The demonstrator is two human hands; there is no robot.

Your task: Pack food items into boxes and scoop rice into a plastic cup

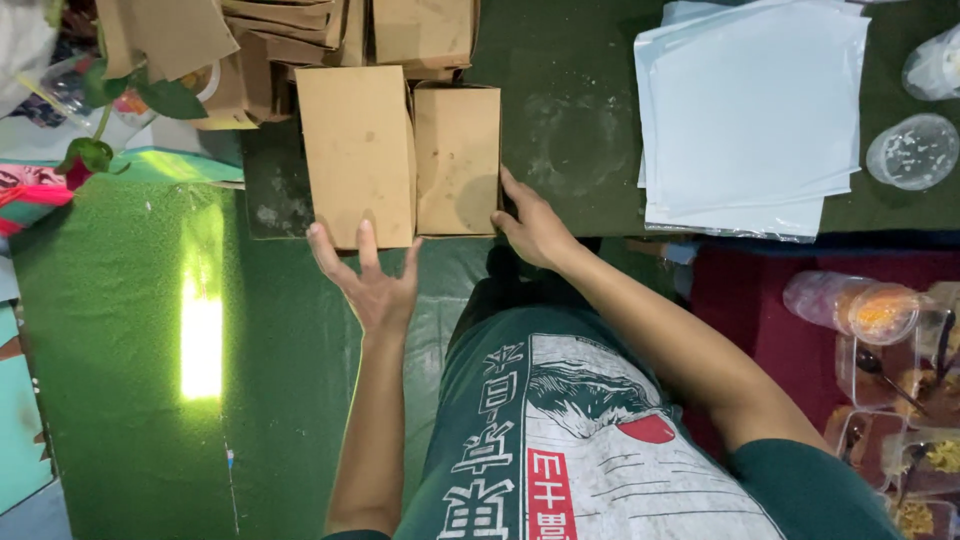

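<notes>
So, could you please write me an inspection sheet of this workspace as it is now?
Surface: dark green work surface, with pale scuff marks.
Job's things: two flat brown cardboard pieces side by side, a larger one and a smaller one.
Clutter: more cardboard pieces stacked behind; stack of white sheets; clear plastic lids; clear food containers.
Hands: left hand open, fingertips at the larger piece's near edge; right hand against the smaller piece's right edge.
Cables: nothing seen.
Surroundings: green mat with a bright light patch; leafy plant.
</notes>
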